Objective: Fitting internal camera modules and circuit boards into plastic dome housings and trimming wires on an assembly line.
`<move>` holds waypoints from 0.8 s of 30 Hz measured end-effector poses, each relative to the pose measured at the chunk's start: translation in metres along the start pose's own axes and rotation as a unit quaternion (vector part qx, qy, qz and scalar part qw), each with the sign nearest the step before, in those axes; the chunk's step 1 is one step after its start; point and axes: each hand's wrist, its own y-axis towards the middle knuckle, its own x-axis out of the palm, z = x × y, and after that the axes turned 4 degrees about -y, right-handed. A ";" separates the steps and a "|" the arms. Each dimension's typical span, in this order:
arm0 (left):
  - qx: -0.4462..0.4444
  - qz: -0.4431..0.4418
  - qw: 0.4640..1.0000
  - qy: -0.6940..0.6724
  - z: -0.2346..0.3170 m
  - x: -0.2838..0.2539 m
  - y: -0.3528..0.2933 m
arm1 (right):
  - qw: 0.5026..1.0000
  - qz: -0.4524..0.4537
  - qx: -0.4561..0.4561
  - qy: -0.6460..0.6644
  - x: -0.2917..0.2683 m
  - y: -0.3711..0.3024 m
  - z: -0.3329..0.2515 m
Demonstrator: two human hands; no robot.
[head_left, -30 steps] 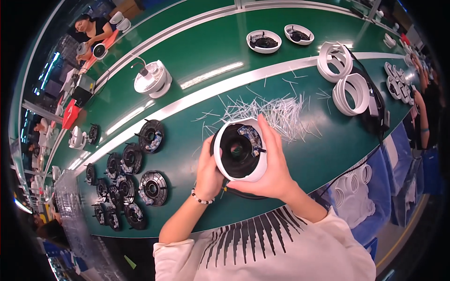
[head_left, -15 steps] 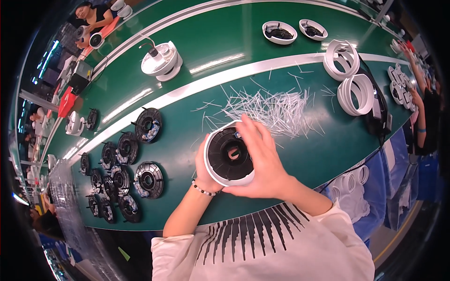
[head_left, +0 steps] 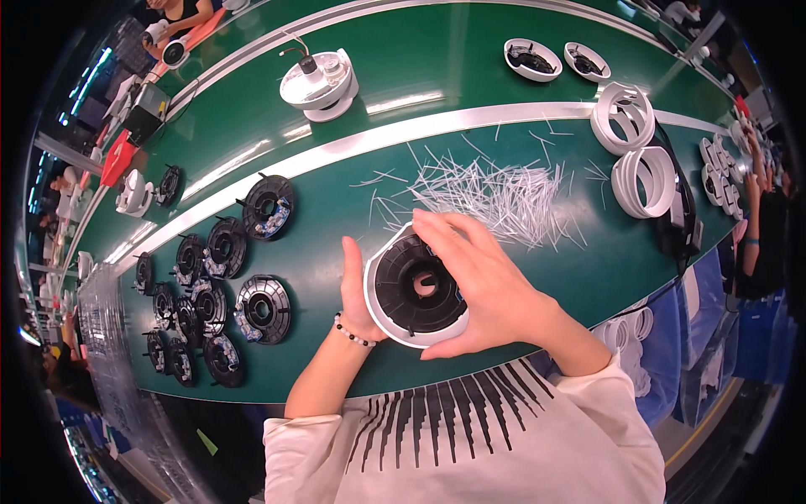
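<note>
Between my hands, above the near edge of the green bench, is a round white housing (head_left: 389, 323) with a black ribbed disc (head_left: 408, 304) set inside it. The disc has a hole in the middle, and something skin-coloured shows through it. My right hand (head_left: 483, 281) is wrapped over the right side, fingers on the top rim and thumb at the lower rim. My left hand (head_left: 359, 294) bears against the left side. Its thumb points up, apart from the rim, and its other fingers are hidden behind the housing. Loose white strips (head_left: 504, 197) lie beyond the hands.
Several black discs with small circuit boards (head_left: 225, 248) lie on the left. White rings (head_left: 645, 182) stand at the right beside a black cable. A white unit with wires (head_left: 319, 84) and two white bowls (head_left: 533, 60) sit on the far green strip. Other people work at the edges.
My left thumb has come away from the rim and now points up. The housing sits slightly lower and further right in view. The white unit and the bowls have shifted right relative to the bench.
</note>
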 end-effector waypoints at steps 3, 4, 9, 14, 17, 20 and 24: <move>0.071 0.020 0.997 0.035 -0.007 0.002 -0.002 | 1.000 0.025 0.016 -0.009 0.005 -0.002 0.000; 0.078 0.052 0.995 0.032 -0.007 0.007 0.000 | 0.998 0.055 0.030 -0.014 0.009 -0.003 0.001; 0.070 0.072 0.995 0.018 -0.012 0.005 0.003 | 0.991 0.109 0.076 -0.007 0.034 -0.011 0.001; 0.139 0.120 0.983 0.026 -0.005 0.013 0.009 | 0.968 0.240 0.064 -0.040 0.058 -0.014 0.007; 0.096 0.140 0.982 -0.080 0.008 0.015 0.013 | 0.979 0.203 -0.006 0.017 0.053 -0.015 0.011; 0.045 0.124 0.989 -0.064 0.018 0.009 0.012 | 0.972 0.220 -0.079 -0.007 0.047 -0.015 0.020; -0.047 0.095 0.987 -0.122 0.011 0.008 0.009 | 0.968 0.237 -0.083 0.004 0.025 -0.012 0.020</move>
